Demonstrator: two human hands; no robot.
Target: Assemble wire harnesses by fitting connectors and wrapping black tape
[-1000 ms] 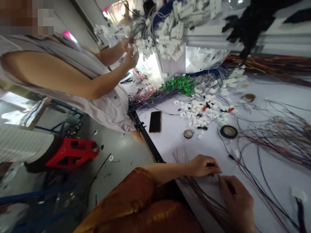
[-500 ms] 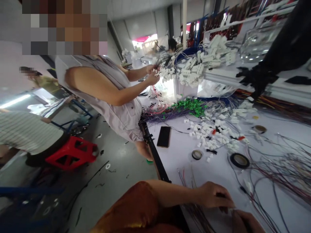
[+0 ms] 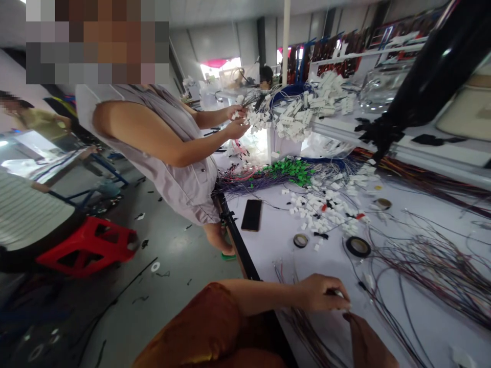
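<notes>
Reaching out over the table edge (image 3: pixel 245 250), the left hand (image 3: pixel 321 292) pinches a small white connector (image 3: pixel 339 293); the right hand (image 3: pixel 367 340) blurs at frame bottom, fingers unclear, above thin wires (image 3: pixel 303 327), open tabletop (image 3: pixel 268 255) alongside.

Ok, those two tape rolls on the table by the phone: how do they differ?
The larger tape roll lies nearer the loose wires; the smaller tape roll lies nearer the phone. The larger roll shows a broad black band, the smaller a thinner dark rim. Both lie flat on the white table, apart.
</notes>
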